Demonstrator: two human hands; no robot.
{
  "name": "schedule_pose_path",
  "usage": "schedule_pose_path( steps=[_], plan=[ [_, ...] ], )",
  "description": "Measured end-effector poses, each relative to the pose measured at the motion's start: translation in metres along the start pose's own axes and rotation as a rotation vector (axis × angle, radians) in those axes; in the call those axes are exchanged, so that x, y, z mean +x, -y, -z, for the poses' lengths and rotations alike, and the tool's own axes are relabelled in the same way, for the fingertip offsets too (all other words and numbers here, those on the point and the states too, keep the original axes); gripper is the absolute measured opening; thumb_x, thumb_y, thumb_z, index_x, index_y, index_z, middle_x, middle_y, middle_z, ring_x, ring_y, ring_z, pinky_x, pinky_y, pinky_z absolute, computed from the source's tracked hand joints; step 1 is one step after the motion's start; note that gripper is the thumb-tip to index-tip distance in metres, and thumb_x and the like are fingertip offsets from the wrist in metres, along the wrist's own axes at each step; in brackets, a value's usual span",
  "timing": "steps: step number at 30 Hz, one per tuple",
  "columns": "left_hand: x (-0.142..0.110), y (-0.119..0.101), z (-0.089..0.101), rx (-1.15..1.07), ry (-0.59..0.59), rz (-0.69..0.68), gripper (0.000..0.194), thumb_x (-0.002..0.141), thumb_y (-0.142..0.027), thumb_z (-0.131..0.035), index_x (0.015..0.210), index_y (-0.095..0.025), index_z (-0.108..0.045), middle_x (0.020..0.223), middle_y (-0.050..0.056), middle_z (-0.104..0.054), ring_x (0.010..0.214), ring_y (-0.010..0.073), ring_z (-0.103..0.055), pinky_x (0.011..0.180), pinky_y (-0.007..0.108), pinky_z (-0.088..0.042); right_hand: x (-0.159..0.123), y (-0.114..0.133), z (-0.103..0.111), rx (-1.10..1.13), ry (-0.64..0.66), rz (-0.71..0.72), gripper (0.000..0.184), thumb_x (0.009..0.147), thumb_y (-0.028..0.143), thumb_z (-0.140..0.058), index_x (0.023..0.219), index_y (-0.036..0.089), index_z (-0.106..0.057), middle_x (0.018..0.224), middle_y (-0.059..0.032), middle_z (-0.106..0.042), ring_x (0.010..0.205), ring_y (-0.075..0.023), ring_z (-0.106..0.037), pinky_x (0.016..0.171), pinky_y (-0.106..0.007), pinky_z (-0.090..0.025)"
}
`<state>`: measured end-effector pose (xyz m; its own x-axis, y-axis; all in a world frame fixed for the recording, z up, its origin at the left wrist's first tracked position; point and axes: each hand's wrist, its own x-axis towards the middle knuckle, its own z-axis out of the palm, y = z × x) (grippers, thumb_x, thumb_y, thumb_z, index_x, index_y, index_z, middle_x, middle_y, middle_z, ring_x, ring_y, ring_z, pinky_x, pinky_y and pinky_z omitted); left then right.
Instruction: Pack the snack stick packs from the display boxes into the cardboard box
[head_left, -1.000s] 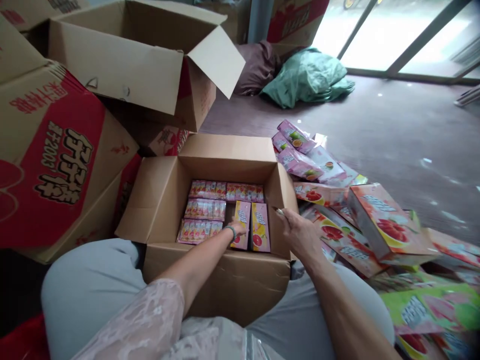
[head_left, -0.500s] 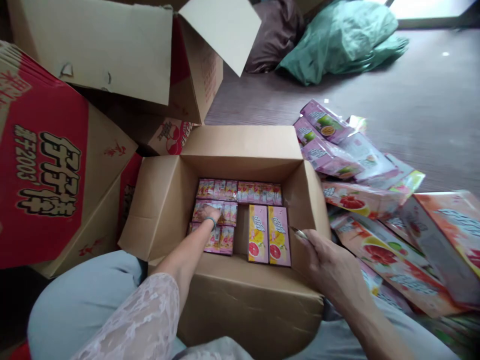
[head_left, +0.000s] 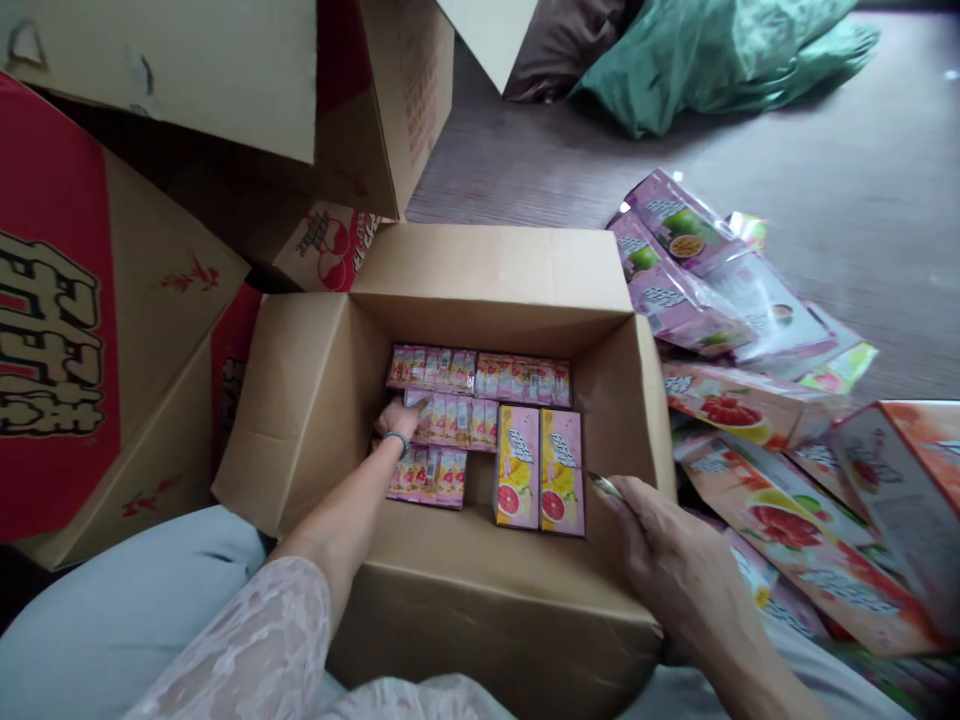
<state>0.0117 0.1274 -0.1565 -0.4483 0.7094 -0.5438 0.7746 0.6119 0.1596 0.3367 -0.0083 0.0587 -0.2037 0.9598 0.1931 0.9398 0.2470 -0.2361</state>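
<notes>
An open cardboard box (head_left: 480,270) sits between my knees, its bottom lined with pink packets (head_left: 480,372). My left hand (head_left: 400,416) reaches deep inside and grips the left end of the middle packet row (head_left: 457,420), fingers curled on it. Two pink fruit cartons (head_left: 540,470) lie flat at the right of the box floor. My right hand (head_left: 660,545) rests on the box's right front corner, closed round a thin metal tool (head_left: 604,487) whose tip points into the box.
Large red-and-brown cartons (head_left: 90,330) are stacked at left, and an open one (head_left: 225,80) overhangs the back. Several fruit-print cartons and pink bags (head_left: 750,400) are piled on the floor at right. Green and brown cloth bundles (head_left: 675,50) lie beyond.
My left hand has moved from the pink cartons leftward to the middle packet row and pushed that row to the right. The camera has tilted down and come closer. My right hand stays on the box edge.
</notes>
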Motion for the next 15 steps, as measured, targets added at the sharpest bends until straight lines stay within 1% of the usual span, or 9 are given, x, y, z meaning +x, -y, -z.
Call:
schedule_pose_path(
  steps=[2, 4, 7, 10, 11, 12, 14, 15],
  plan=[
    [-0.003, -0.002, 0.001, 0.004, -0.038, -0.08, 0.063, 0.077, -0.074, -0.051, 0.104, -0.021, -0.069, 0.1, 0.015, -0.072, 0.1, 0.0332, -0.066, 0.08, 0.038, -0.047, 0.001, 0.002, 0.001, 0.001, -0.005, 0.012, 0.032, 0.103, 0.03, -0.029, 0.078, 0.022, -0.048, 0.061, 0.0008, -0.059, 0.049, -0.0124, -0.058, 0.048, -0.024, -0.036],
    [-0.008, 0.0, 0.001, 0.016, -0.095, -0.16, 0.057, 0.078, -0.071, -0.053, 0.099, -0.021, -0.07, 0.103, 0.014, -0.07, 0.105, 0.0326, -0.063, 0.087, 0.039, -0.046, 0.001, 0.003, 0.002, 0.0, -0.011, 0.013, 0.031, 0.102, 0.029, -0.03, 0.078, 0.023, -0.048, 0.06, 0.0013, -0.058, 0.048, -0.0124, -0.057, 0.047, -0.024, -0.036],
    [-0.017, 0.004, -0.001, 0.029, -0.208, -0.257, 0.052, 0.08, -0.065, -0.056, 0.099, -0.019, -0.07, 0.124, 0.016, -0.058, 0.123, 0.0333, -0.049, 0.103, 0.044, -0.037, -0.001, 0.004, 0.003, -0.01, -0.024, 0.008, 0.029, 0.102, 0.028, -0.03, 0.081, 0.022, -0.049, 0.065, 0.0001, -0.062, 0.053, -0.0131, -0.061, 0.05, -0.023, -0.037],
    [-0.024, 0.001, -0.006, -0.064, -0.296, -0.376, 0.044, 0.08, -0.058, -0.061, 0.095, -0.017, -0.069, 0.136, 0.016, -0.046, 0.131, 0.0306, -0.04, 0.11, 0.041, -0.032, -0.002, 0.005, 0.002, -0.022, -0.006, 0.001, 0.029, 0.102, 0.027, -0.03, 0.081, 0.022, -0.049, 0.064, 0.0004, -0.061, 0.052, -0.0128, -0.06, 0.049, -0.024, -0.036],
    [-0.025, -0.001, -0.007, -0.134, -0.305, -0.373, 0.042, 0.078, -0.056, -0.064, 0.094, -0.017, -0.068, 0.138, 0.015, -0.045, 0.132, 0.0294, -0.038, 0.111, 0.039, -0.031, -0.001, 0.005, 0.001, -0.023, 0.005, -0.002, 0.029, 0.102, 0.027, -0.03, 0.079, 0.022, -0.048, 0.062, 0.0011, -0.059, 0.05, -0.0124, -0.059, 0.048, -0.024, -0.035],
    [-0.025, -0.004, -0.007, -0.208, -0.306, -0.331, 0.04, 0.077, -0.054, -0.066, 0.094, -0.018, -0.066, 0.138, 0.015, -0.044, 0.134, 0.0289, -0.037, 0.112, 0.039, -0.03, -0.001, 0.005, 0.001, -0.02, 0.014, -0.006, 0.03, 0.102, 0.027, -0.03, 0.078, 0.022, -0.047, 0.061, 0.0017, -0.058, 0.049, -0.0121, -0.057, 0.047, -0.024, -0.034],
    [-0.023, -0.009, -0.007, -0.326, -0.291, -0.162, 0.046, 0.077, -0.055, -0.065, 0.104, -0.018, -0.061, 0.136, 0.017, -0.045, 0.134, 0.0313, -0.037, 0.111, 0.044, -0.03, -0.001, 0.005, 0.0, -0.013, 0.026, -0.012, 0.03, 0.101, 0.028, -0.031, 0.076, 0.022, -0.046, 0.06, 0.0023, -0.057, 0.048, -0.0118, -0.056, 0.047, -0.024, -0.034],
    [-0.022, -0.01, -0.007, -0.361, -0.278, -0.078, 0.051, 0.078, -0.056, -0.064, 0.11, -0.018, -0.057, 0.135, 0.019, -0.046, 0.133, 0.0333, -0.039, 0.108, 0.048, -0.032, 0.0, 0.005, 0.0, -0.008, 0.027, -0.013, 0.03, 0.101, 0.029, -0.032, 0.075, 0.022, -0.046, 0.06, 0.0023, -0.057, 0.049, -0.0119, -0.056, 0.047, -0.024, -0.033]
  ],
)
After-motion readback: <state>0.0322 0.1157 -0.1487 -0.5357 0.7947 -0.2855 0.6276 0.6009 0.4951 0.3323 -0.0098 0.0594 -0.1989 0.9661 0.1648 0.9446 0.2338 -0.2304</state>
